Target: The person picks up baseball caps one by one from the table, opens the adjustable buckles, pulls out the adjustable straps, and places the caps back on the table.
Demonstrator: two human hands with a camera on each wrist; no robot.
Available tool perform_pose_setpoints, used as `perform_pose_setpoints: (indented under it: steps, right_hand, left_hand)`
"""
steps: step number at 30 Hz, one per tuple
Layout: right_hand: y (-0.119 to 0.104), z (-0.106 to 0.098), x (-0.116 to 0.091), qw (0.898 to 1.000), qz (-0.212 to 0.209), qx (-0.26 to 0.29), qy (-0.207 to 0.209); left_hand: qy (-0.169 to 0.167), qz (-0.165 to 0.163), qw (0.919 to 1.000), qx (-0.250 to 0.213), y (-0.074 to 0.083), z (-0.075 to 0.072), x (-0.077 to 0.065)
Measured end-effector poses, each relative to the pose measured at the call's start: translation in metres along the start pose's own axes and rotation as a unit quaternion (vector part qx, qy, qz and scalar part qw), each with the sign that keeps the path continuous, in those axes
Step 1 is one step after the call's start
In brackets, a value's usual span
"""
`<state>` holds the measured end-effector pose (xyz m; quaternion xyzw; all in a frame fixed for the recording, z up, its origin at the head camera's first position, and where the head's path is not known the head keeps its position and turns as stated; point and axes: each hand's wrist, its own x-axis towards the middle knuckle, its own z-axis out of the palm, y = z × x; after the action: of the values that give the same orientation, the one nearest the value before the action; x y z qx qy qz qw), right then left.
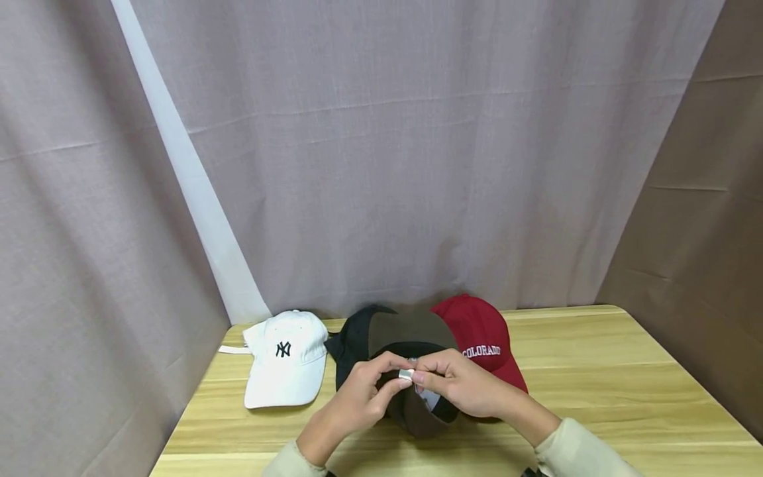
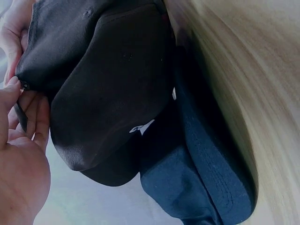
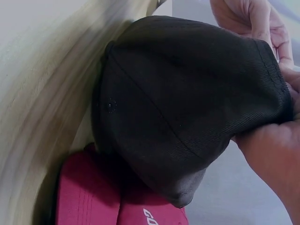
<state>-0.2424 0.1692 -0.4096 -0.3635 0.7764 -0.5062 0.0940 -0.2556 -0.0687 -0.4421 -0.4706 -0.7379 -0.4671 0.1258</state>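
Observation:
A dark brown baseball cap (image 1: pixel 411 328) is between my hands, its back opening and pale inner label turned toward me. At the strap, a small silver buckle (image 1: pixel 406 374) shows between the fingertips. My left hand (image 1: pixel 357 397) pinches the strap end at the buckle with thumb and forefinger. From the other side, my right hand (image 1: pixel 467 384) pinches the strap right beside it. In the left wrist view, a dark strap tail (image 2: pixel 21 117) hangs by the left fingers. The cap's crown (image 3: pixel 164 93) hides part of the right fingers in the right wrist view.
A white cap (image 1: pixel 289 358) with a dark NY logo lies on the wooden table (image 1: pixel 596 384) at left. Behind the brown cap are a black cap (image 1: pixel 352 344) and a red cap (image 1: pixel 477 324) lettered COLORADO. Grey curtain (image 1: pixel 381 165) hangs behind.

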Motion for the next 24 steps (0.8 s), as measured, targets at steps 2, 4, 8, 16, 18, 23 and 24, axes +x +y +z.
perform_pose_setpoints:
  steps: [2, 4, 8, 16, 18, 23, 24]
  right_hand:
    - [-0.001, 0.001, 0.001, 1.000, 0.006, -0.007, 0.004]
    - [-0.004, 0.002, 0.001, 1.000, 0.016, -0.019, 0.015]
    - [-0.013, 0.008, 0.003, 0.996, 0.048, -0.057, 0.056]
    - [-0.030, 0.020, 0.007, 0.977, 0.122, -0.137, 0.112]
    - [-0.033, 0.021, 0.007, 0.973, 0.125, -0.160, 0.111]
    - [-0.038, 0.020, 0.006, 0.968, 0.097, -0.204, 0.107]
    - [-0.039, 0.019, 0.006, 0.969, 0.092, -0.203, 0.107]
  left_hand:
    - [0.001, -0.001, 1.0000, 0.004, -0.001, 0.000, 0.000]
    - [0.003, -0.008, 0.9999, 0.007, -0.001, -0.001, 0.000]
    - [0.004, -0.016, 0.9996, 0.022, 0.000, -0.002, 0.001]
    - [-0.009, 0.002, 0.9965, 0.084, 0.006, 0.001, 0.003]
    - [-0.014, 0.001, 0.9973, 0.072, 0.007, 0.003, 0.003]
    - [-0.015, -0.014, 0.9988, 0.045, 0.005, 0.006, 0.001]
    - [-0.012, -0.014, 0.9989, 0.044, 0.005, 0.006, 0.001]
